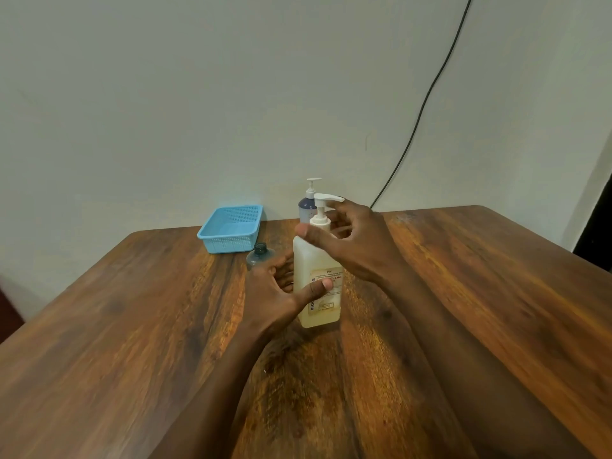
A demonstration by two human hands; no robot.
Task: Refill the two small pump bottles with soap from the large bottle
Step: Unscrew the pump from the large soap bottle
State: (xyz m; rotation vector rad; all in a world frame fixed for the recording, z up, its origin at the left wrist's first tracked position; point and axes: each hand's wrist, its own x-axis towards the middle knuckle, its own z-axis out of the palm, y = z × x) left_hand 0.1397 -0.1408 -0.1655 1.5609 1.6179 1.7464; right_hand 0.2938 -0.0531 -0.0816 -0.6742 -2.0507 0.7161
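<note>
The large cream soap bottle [314, 260] stands upright mid-table with a white pump head on top. My left hand [281, 293] grips its lower body, thumb across the label. My right hand [351, 243] is spread around the bottle's neck and pump collar, fingers apart; I cannot tell if it touches it. A small dark bottle [260, 255] without a pump stands just behind my left hand. Further back, a second small bluish bottle [307, 207] keeps its white pump and is partly hidden by the large bottle.
A light blue plastic basket [231, 228] sits at the table's far edge, left of the bottles. The wooden table [480, 293] meets a pale wall. A black cable [424, 107] hangs down the wall at the back right.
</note>
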